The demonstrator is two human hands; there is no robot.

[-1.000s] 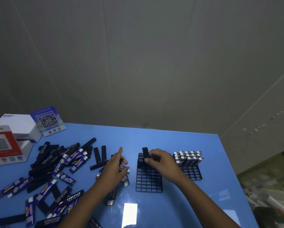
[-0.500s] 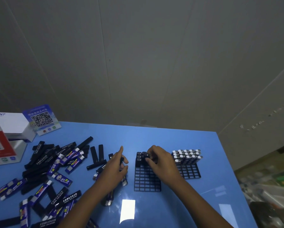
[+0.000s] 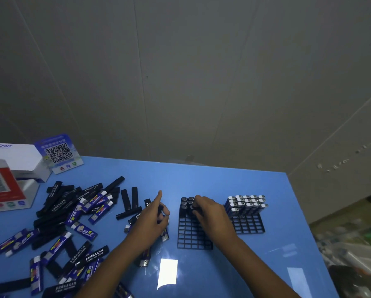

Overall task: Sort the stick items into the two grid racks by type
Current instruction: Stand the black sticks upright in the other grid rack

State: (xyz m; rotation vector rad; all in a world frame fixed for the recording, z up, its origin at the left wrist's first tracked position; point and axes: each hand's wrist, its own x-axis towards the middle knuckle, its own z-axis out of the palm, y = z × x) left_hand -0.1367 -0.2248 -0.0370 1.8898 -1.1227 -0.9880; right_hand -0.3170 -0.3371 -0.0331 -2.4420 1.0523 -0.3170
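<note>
Two black grid racks stand on the blue table [image 3: 201, 179]. The left rack [image 3: 190, 237] holds a few black sticks [image 3: 185, 204] upright in its far cells. The right rack [image 3: 248, 224] carries several blue sticks with silver tops [image 3: 245, 204] in its far rows. My right hand [image 3: 210, 214] lies over the left rack's far part, fingertips on a black stick pushed down among the others. My left hand [image 3: 151, 220] hovers left of that rack, index finger stretched out, the other fingers curled round a bunch of sticks. A loose pile of black and blue sticks [image 3: 68, 220] covers the table's left side.
A white box [image 3: 16, 157], a red-and-white box [image 3: 1, 188] and a blue QR-code card [image 3: 58, 152] stand at the table's far left corner. The table's right edge drops to cluttered floor [image 3: 352, 244]. A grey wall rises behind.
My right hand has lowered the black stick it held above the left rack down into a far cell. The left hand has stayed in place.
</note>
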